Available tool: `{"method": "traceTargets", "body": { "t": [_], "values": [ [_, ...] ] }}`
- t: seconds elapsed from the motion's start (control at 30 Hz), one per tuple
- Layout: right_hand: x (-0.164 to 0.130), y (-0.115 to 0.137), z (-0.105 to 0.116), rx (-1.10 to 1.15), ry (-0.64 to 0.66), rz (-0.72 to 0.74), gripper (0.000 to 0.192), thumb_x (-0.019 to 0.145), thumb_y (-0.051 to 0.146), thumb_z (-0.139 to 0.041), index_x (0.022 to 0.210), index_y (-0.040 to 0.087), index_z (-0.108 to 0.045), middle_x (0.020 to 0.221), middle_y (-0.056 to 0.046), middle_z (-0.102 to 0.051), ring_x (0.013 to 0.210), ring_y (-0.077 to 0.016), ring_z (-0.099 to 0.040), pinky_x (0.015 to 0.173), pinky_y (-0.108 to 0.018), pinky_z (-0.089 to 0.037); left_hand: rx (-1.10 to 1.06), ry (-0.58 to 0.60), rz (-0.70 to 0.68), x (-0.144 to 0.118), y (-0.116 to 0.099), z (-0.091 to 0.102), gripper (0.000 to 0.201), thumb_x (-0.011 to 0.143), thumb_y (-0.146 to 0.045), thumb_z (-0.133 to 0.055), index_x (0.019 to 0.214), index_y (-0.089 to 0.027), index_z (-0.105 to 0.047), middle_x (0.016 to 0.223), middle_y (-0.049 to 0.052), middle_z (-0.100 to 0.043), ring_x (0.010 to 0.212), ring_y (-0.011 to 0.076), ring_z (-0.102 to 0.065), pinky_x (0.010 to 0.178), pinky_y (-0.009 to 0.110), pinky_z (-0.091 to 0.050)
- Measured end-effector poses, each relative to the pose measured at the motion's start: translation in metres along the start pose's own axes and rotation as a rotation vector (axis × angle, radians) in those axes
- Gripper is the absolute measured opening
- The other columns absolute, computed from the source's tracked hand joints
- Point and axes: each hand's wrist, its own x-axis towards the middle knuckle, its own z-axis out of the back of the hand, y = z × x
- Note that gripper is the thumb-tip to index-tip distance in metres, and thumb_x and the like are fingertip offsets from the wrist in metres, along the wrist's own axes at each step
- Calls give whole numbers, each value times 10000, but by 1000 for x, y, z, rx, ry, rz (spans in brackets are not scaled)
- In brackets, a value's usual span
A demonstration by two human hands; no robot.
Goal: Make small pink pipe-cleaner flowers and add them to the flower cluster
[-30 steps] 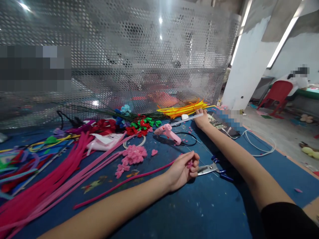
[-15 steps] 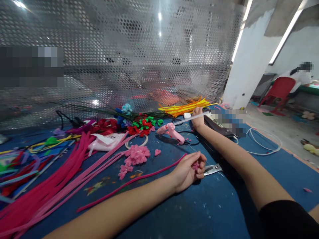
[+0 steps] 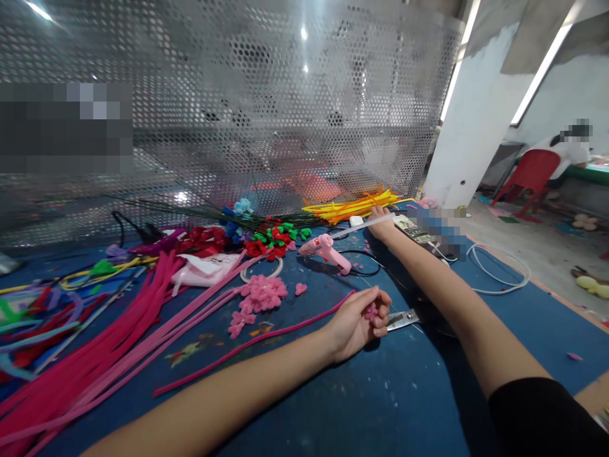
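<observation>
My left hand (image 3: 359, 324) is closed loosely, palm toward me, with a small pink fuzzy-stem flower (image 3: 371, 311) in its curled fingers. A dark pink pipe cleaner (image 3: 266, 334) runs along the table to the back of that hand. Beside its fingertips lie scissors (image 3: 402, 319), blades toward the hand. My right hand (image 3: 382, 223) reaches far forward near the yellow pipe cleaners (image 3: 352, 207). A clear glue stick (image 3: 364, 225) from the pink glue gun (image 3: 328, 252) crosses in front of it. Whether those fingers hold anything is hidden.
Pink fuzzy flowers (image 3: 263, 293) and a pale ring (image 3: 276, 271) lie left of the glue gun. Bundled pink pipe cleaners (image 3: 118, 330) cover the left side. A phone (image 3: 413, 228) and white cable (image 3: 499, 292) lie right. A person sits on a red chair (image 3: 533, 171) beyond.
My right hand has shifted slightly forward and right, behind the glue stick. My left hand stays closed on the pink flower. The view has moved a little.
</observation>
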Motion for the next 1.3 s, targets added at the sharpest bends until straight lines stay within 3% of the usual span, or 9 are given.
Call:
{"method": "traceTargets", "body": {
  "t": [0.2, 0.4, 0.53, 0.67, 0.8, 0.9, 1.07, 1.2, 1.3],
  "values": [
    [-10, -14, 13, 5, -1, 67, 311, 905, 313, -534, 1169, 149, -538, 1170, -90, -561, 994, -202, -582, 834, -405, -501, 3, 12, 20, -7, -1, -2, 228, 846, -315, -591, 763, -104, -608, 593, 0, -487, 452, 55, -412, 422, 163, -310],
    [-54, -31, 27, 10, 47, 222, 281, 903, 302, -536, 1134, 143, -561, 1177, -93, -562, 1038, -212, -561, 883, -425, -471, -78, -60, -22, -13, -12, 3, 269, 917, -278, -483, 783, -86, -617, 605, 15, -516, 455, 59, -467, 427, 159, -387],
    [-66, -30, 33, 71, 69, 287, 167, 896, 222, -531, 990, 115, -618, 1118, -102, -590, 1097, -233, -518, 942, -446, -401, -178, -195, -139, -6, -21, 7, 359, 969, -273, -339, 863, -63, -611, 764, 102, -620, 665, 131, -623, 614, 229, -534],
    [-69, -15, 51, 201, 56, 336, 180, 885, 141, -491, 869, 93, -664, 1069, -178, -609, 1088, -266, -505, 937, -403, -363, -250, -242, -180, -2, -23, 7, 362, 963, -319, -351, 982, -44, -585, 980, 180, -640, 947, 223, -642, 799, 313, -549],
    [-78, -1, 75, 360, 102, 481, 176, 882, 299, -548, 895, 180, -677, 1048, -53, -641, 981, -168, -569, 857, -249, -415, -288, -246, -166, -1, -23, 7, 358, 954, -337, -374, 1012, -45, -573, 1072, 201, -620, 1066, 264, -604, 845, 331, -537],
    [-75, 0, 78, 404, 143, 492, 198, 908, 260, -502, 992, 179, -663, 1024, -35, -657, 917, -139, -601, 805, -218, -439, -245, -240, -166, 0, -23, 9, 314, 963, -271, -357, 978, -56, -585, 986, 160, -638, 950, 204, -643, 774, 274, -544],
    [-57, 0, 50, 350, 180, 401, 306, 885, 165, -528, 1182, 94, -553, 1137, -133, -604, 1000, -205, -591, 860, -340, -460, -127, -208, -137, 0, -19, 12, 181, 911, -149, -456, 877, -74, -617, 674, 43, -573, 537, 81, -550, 478, 163, -430],
    [-55, 9, 36, 301, 236, 448, 296, 901, 316, -543, 1140, 142, -553, 1135, -79, -581, 971, -194, -593, 828, -405, -503, -65, -195, -142, -1, -16, 13, 116, 852, -164, -560, 805, -84, -628, 629, 24, -543, 505, 77, -504, 472, 170, -385],
    [-59, 11, 34, 270, 240, 431, 300, 902, 315, -542, 1145, 140, -551, 1144, -89, -574, 972, -194, -590, 825, -393, -505, -54, -186, -144, 0, -16, 13, 118, 848, -175, -563, 805, -88, -631, 634, 21, -539, 510, 79, -498, 485, 181, -383]
  ]
}}
